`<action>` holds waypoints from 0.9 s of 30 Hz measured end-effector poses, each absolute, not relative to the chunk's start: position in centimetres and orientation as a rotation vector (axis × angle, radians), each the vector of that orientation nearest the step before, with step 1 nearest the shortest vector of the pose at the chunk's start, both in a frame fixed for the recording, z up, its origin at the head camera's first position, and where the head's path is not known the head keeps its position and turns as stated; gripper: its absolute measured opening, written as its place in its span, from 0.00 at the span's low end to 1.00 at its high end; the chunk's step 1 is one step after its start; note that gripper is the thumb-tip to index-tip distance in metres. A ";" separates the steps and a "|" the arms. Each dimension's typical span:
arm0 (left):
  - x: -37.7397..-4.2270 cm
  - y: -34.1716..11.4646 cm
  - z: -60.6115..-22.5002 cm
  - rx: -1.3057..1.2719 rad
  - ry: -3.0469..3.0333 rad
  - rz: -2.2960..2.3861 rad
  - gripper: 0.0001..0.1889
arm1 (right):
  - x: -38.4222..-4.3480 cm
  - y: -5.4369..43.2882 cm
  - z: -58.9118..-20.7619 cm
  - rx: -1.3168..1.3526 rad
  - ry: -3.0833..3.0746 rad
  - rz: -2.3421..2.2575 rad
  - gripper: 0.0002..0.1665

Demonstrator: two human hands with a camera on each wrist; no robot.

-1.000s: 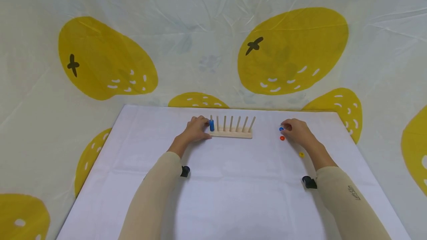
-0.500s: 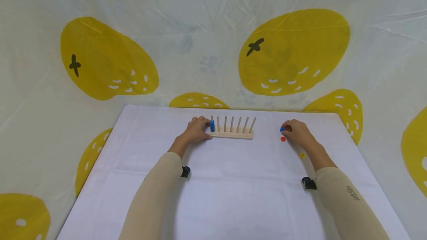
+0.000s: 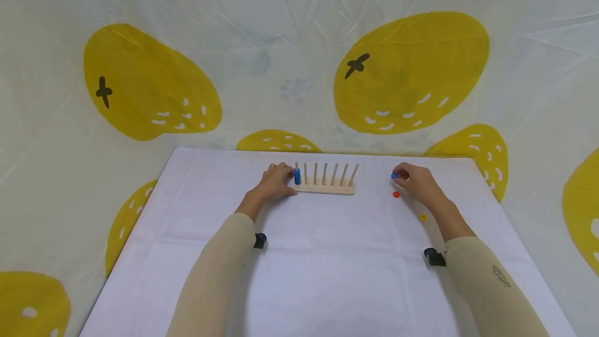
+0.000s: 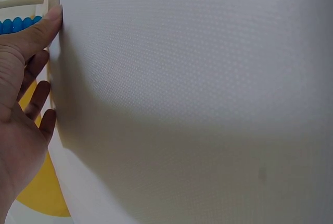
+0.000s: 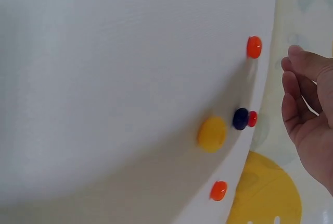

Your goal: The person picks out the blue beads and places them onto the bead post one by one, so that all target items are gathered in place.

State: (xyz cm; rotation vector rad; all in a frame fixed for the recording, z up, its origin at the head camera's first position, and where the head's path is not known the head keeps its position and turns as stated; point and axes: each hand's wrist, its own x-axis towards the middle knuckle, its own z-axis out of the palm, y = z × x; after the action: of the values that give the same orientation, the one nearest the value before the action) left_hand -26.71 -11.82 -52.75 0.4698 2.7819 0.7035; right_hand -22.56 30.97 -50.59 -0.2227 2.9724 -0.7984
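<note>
A wooden peg rack point(image 3: 324, 189) with a row of upright pegs stands near the back of the table. Several blue beads point(image 3: 297, 176) are stacked on its leftmost peg. My left hand point(image 3: 273, 181) holds the rack's left end, thumb against the front edge; in the left wrist view the fingers lie along that end. To the right, my right hand point(image 3: 415, 179) pinches a blue bead point(image 3: 394, 176) between thumb and fingertips, slightly above the table. That bead is hidden in the right wrist view. A red bead point(image 3: 396, 194) and a yellow bead point(image 3: 423, 217) lie below this hand.
More loose beads show in the right wrist view: an orange-red one point(image 5: 254, 47), a dark blue one point(image 5: 240, 119) touching a red one point(image 5: 253, 119), and another orange one point(image 5: 218, 190). Behind the white table point(image 3: 327, 264) hangs a lemon-patterned cloth point(image 3: 281, 66).
My right hand has lifted the blue bead slightly, away from the red bead. The left hand and the rack have stayed in place.
</note>
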 end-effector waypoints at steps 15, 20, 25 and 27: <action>-26.7 -11.9 -52.8 0.472 2.781 0.686 0.32 | -23.2 27.1 -46.6 -0.517 3.076 -0.894 0.11; -26.7 -11.9 -52.9 0.482 2.781 0.687 0.31 | -23.7 25.5 -45.4 -0.576 3.082 -0.892 0.11; -26.7 -11.8 -52.8 0.480 2.784 0.693 0.32 | -24.1 23.8 -44.2 -0.654 3.093 -0.911 0.10; -26.7 -11.9 -52.7 0.474 2.783 0.697 0.32 | -24.3 23.1 -43.9 -0.677 3.083 -0.932 0.10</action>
State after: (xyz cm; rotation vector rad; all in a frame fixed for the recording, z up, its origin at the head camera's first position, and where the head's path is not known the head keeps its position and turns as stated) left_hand -26.66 -11.85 -52.67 0.4736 2.7830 0.6972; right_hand -24.28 23.10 -43.85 -0.6766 3.0831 -0.9321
